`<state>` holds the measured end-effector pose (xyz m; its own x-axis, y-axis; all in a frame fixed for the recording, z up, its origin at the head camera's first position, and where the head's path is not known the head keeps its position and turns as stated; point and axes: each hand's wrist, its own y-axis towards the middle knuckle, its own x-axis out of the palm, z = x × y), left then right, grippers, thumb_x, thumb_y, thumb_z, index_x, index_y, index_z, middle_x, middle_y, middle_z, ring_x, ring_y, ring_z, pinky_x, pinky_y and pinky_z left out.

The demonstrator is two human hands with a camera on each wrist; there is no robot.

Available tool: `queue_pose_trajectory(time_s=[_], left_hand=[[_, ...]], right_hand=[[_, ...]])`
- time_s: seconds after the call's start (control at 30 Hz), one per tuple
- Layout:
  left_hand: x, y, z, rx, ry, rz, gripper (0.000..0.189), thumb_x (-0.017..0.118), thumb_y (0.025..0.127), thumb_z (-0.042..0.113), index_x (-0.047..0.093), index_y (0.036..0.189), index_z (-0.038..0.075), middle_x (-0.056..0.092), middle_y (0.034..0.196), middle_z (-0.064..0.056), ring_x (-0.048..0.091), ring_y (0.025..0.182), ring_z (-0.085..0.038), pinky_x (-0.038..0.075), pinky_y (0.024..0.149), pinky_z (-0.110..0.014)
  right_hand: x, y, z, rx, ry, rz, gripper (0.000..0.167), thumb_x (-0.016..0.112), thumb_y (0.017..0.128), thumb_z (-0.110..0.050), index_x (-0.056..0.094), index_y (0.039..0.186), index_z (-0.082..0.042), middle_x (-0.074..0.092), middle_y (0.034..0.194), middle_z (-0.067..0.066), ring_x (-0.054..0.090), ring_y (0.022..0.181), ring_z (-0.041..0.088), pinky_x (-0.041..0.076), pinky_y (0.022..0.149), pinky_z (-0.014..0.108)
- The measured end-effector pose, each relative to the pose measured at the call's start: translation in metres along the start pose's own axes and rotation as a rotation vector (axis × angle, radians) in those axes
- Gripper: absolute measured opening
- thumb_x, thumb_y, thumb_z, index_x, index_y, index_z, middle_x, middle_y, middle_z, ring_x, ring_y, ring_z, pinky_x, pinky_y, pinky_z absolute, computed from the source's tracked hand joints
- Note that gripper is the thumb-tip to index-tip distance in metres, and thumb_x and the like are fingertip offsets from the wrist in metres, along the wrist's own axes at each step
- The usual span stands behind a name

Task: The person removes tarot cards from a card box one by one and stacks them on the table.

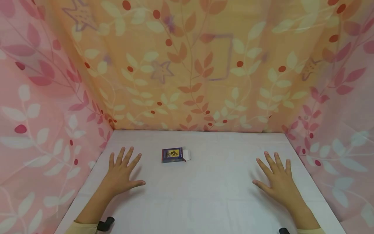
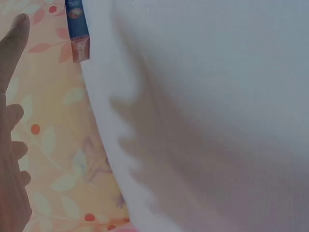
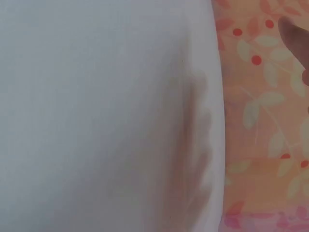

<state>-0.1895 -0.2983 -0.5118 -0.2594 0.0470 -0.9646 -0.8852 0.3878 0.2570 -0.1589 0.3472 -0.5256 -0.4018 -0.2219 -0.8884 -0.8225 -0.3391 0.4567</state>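
Note:
A small dark blue card box (image 1: pixel 172 155) with a yellow picture on its face lies on the white table, left of the middle in the head view. Its white end flap (image 1: pixel 186 154) stands out on the right side. The left hand (image 1: pixel 121 174), to the left of the box, has its fingers spread and holds nothing. Far to the right of the box, the right hand (image 1: pixel 274 178) is spread the same way, also holding nothing. Both hands cast shadows on the table. In the left wrist view, one end of the box (image 2: pixel 78 29) shows near the top.
The white table (image 1: pixel 204 201) reaches back to an orange leaf-patterned cloth (image 1: pixel 193 65). Pink patterned cloths hang on the left (image 1: pixel 43 113) and right (image 1: pixel 344 123) sides. A black wrist-worn device (image 1: pixel 105 224) sits at the left wrist, and another (image 1: pixel 283 230) at the right.

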Motion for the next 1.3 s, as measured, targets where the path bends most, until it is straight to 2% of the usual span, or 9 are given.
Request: queue_pose_trajectory(time_s=[0.3, 0.53, 0.93, 1.13, 1.3], left_hand=[[0.008, 0.013, 0.009, -0.001, -0.048, 0.017, 0.118, 0.058, 0.07, 0.093, 0.033, 0.161, 0.022, 0.018, 0.169, -0.019, 0.0, 0.157, -0.044, -0.008, 0.118, -0.073], [0.009, 0.024, 0.014, 0.002, -0.061, 0.026, 0.117, 0.059, 0.071, 0.092, 0.03, 0.162, 0.024, 0.019, 0.169, -0.017, 0.009, 0.155, -0.046, 0.006, 0.116, -0.076], [0.007, 0.038, 0.026, -0.02, -0.162, -0.023, 0.118, 0.055, 0.072, 0.094, 0.025, 0.163, 0.025, 0.014, 0.171, -0.014, 0.005, 0.156, -0.044, 0.003, 0.118, -0.073], [0.006, 0.048, 0.032, -0.037, -0.211, -0.046, 0.117, 0.066, 0.073, 0.085, 0.021, 0.164, 0.026, 0.012, 0.172, -0.013, 0.004, 0.157, -0.043, 0.001, 0.12, -0.072], [0.006, 0.055, 0.037, -0.043, -0.262, -0.057, 0.116, 0.073, 0.074, 0.077, 0.02, 0.165, 0.027, 0.013, 0.172, -0.012, 0.004, 0.156, -0.043, 0.001, 0.12, -0.071]], right_hand=[[0.004, 0.004, -0.008, -0.005, 0.045, 0.03, 0.087, 0.079, 0.081, -0.055, 0.047, 0.154, -0.019, 0.035, 0.163, 0.018, 0.012, 0.157, 0.038, -0.003, 0.121, 0.07], [0.009, 0.009, -0.015, 0.0, 0.095, 0.055, 0.087, 0.08, 0.081, -0.052, 0.046, 0.155, -0.019, 0.038, 0.162, 0.017, 0.017, 0.156, 0.037, 0.0, 0.123, 0.068], [0.012, 0.018, -0.029, 0.011, 0.154, 0.125, 0.082, 0.082, 0.081, -0.042, 0.051, 0.15, -0.013, 0.049, 0.153, 0.016, 0.034, 0.148, 0.042, 0.009, 0.124, 0.063], [0.017, 0.021, -0.033, 0.033, 0.195, 0.123, 0.08, 0.082, 0.082, -0.04, 0.051, 0.15, -0.013, 0.051, 0.152, 0.015, 0.038, 0.144, 0.042, 0.011, 0.126, 0.058], [0.019, 0.024, -0.038, 0.041, 0.217, 0.124, 0.079, 0.083, 0.082, -0.039, 0.052, 0.149, -0.013, 0.054, 0.149, 0.013, 0.042, 0.141, 0.042, 0.017, 0.124, 0.058]])
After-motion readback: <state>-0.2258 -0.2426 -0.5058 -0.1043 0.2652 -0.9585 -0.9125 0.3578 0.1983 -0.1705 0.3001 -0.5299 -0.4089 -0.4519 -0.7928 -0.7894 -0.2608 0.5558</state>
